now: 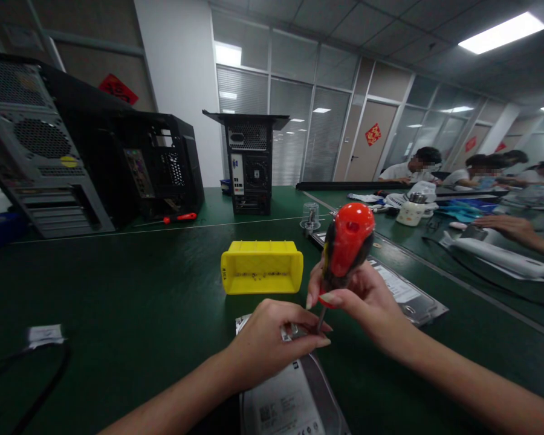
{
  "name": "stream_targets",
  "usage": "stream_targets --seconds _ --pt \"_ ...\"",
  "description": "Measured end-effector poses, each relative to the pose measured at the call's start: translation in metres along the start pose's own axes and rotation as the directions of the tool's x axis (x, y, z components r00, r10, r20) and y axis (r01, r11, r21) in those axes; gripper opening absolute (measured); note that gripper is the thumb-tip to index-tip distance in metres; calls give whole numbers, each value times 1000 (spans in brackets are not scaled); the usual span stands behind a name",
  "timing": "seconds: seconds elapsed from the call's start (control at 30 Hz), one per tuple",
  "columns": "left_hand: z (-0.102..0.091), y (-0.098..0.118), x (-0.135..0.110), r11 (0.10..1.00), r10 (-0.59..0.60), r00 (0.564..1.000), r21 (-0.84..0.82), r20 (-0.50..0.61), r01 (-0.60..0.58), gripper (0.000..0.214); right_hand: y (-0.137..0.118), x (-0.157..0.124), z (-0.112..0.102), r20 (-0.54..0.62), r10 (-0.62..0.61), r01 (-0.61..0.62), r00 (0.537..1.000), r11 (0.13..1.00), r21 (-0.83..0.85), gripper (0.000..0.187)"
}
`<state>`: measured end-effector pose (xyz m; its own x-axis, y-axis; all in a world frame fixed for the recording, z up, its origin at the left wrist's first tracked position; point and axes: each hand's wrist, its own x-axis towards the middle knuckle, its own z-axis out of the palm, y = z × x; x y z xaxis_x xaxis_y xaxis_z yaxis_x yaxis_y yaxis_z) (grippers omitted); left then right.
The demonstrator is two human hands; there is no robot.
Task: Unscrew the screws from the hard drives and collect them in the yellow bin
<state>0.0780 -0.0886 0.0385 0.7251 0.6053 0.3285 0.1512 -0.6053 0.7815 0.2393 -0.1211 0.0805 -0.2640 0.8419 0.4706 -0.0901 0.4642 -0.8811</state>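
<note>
My right hand point(367, 302) grips a screwdriver point(350, 235) with a red and black handle, its metal shaft pointing down. At the lower end of the shaft, the thumb and fingers of my left hand point(272, 329) come together in a pinch. Whatever small piece they hold is hidden, though some bright metal shows between the fingers. Beneath my left hand lies a hard drive point(283, 399) with a white label, partly covered by the hand. Just beyond my hands is a yellow bin point(262, 284) with small screws scattered inside, its open side towards me.
More hard drives point(401, 290) lie to the right. Computer cases point(249, 163) stand along the back and left, with another red-handled screwdriver point(180, 217) near them. A clear cup point(310, 216) is behind my right hand. A cable point(45, 386) lies front left. Other people sit at the right.
</note>
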Motion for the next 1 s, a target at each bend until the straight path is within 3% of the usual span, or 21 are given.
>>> stream_targets --seconds 0.2,0.37,0.47,0.7,1.0 --pt "2 -5 -2 1000 29 988 12 -152 -27 12 -5 -6 9 -31 -81 72 996 972 -226 16" --pt "1 -3 -1 996 88 988 -11 -130 -90 9 -7 -4 9 -164 -160 74 974 897 -436 13" --pt "-1 -2 0 997 83 991 9 -102 -82 10 -6 -4 5 -157 -123 52 980 918 -393 17" --pt "-3 2 1 997 69 997 31 -28 -68 11 -11 -9 1 37 -96 102 995 958 -268 24" --pt "-2 0 -2 997 50 998 67 -37 -47 14 -9 -1 5 -57 -34 25 998 987 -158 15"
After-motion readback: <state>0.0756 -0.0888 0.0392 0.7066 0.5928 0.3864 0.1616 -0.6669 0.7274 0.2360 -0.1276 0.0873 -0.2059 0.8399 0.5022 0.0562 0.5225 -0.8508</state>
